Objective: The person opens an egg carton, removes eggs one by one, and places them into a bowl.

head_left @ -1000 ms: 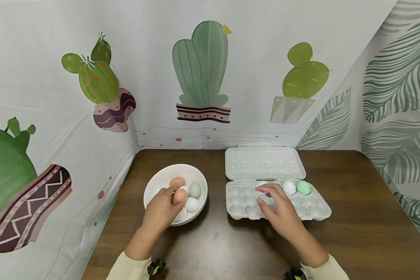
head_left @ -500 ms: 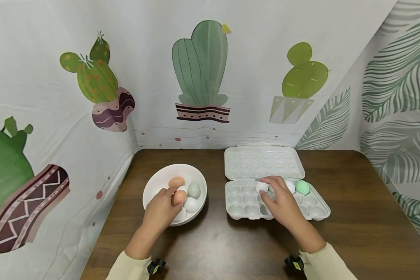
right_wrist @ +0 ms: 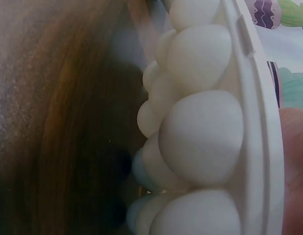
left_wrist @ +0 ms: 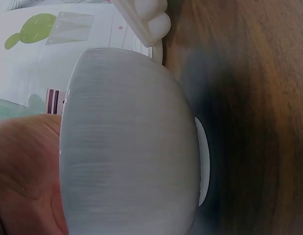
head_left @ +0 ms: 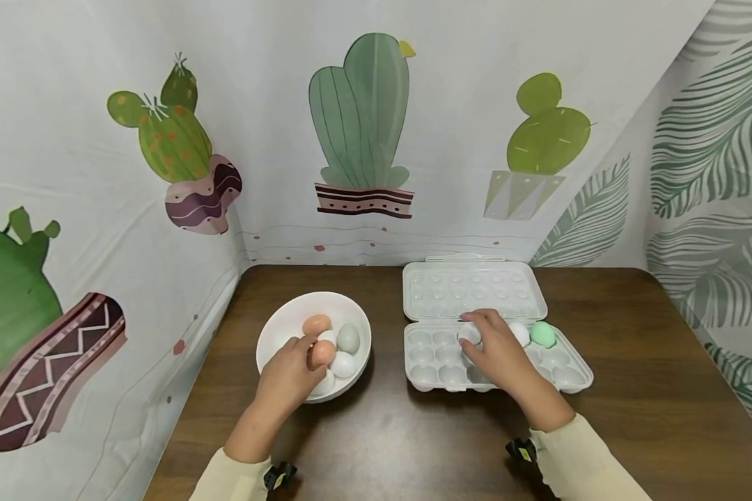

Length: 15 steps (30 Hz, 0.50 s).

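White egg (head_left: 469,334), pinched in the right hand (head_left: 498,351), belongs low in its egg tray (head_left: 573,379) cup before the fingers part. Left hand (head_left: 288,379) grips a brown egg (head_left: 321,353) over the bowl (head_left: 288,321); lift it straight up, clear of neighbouring eggs.

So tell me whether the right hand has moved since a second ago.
Yes. The right hand carried a white egg away from the person, toward the egg tray's back row near the lid.

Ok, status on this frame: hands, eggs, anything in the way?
Left hand grips brown egg over white bowl. Right hand sets white egg in egg tray, back row. Nothing blocking either hand.
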### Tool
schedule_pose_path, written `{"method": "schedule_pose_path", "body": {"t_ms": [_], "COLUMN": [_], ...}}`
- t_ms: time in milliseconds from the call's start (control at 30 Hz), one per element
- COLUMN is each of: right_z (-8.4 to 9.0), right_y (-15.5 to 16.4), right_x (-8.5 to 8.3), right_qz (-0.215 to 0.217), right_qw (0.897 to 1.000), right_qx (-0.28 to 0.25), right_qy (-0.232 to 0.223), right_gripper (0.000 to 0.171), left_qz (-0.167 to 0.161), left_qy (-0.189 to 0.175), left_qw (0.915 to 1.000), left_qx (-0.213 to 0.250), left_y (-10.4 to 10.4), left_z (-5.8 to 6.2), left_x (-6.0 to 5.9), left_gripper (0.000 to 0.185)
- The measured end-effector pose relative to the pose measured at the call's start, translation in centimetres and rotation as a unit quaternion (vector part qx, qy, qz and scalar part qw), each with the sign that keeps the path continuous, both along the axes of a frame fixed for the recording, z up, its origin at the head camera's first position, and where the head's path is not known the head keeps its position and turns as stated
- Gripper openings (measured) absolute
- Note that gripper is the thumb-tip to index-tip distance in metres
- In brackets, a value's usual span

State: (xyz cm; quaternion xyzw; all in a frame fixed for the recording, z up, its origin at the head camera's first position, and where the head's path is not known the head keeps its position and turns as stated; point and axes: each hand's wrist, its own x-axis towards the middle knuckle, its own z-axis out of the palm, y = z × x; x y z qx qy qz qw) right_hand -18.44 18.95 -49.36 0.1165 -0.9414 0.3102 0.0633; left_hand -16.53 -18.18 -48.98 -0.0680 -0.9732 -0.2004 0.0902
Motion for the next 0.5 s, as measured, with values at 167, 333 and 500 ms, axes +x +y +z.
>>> {"method": "schedule_pose_path", "body": {"t_ms": [167, 333, 500], "right_z": [0.0, -0.1, -0.7], "right_y": [0.0, 0.0, 0.0], "right_x": [-0.6, -1.1, -1.4], "right_qz": [0.003, 0.010, 0.013], "right_qw": [0.999, 0.998, 0.995], "right_qx": [0.029, 0.055, 0.086], "right_qy": [-0.019, -0.031, -0.041], "right_gripper": [0.046, 0.049, 0.053], "left_qz": [-0.001, 0.001, -0.002], "left_qy": [-0.020, -0.039, -0.046], "left_qw": [0.9998, 0.9992, 0.9989], "left_qx": [0.004, 0.006, 0.008], "left_y": [-0.2, -0.4, -0.5], "left_z": [0.1, 0.2, 0.2], "left_x": [-0.1, 0.0, 0.0], "left_gripper": [0.025, 0.030, 0.034]}}
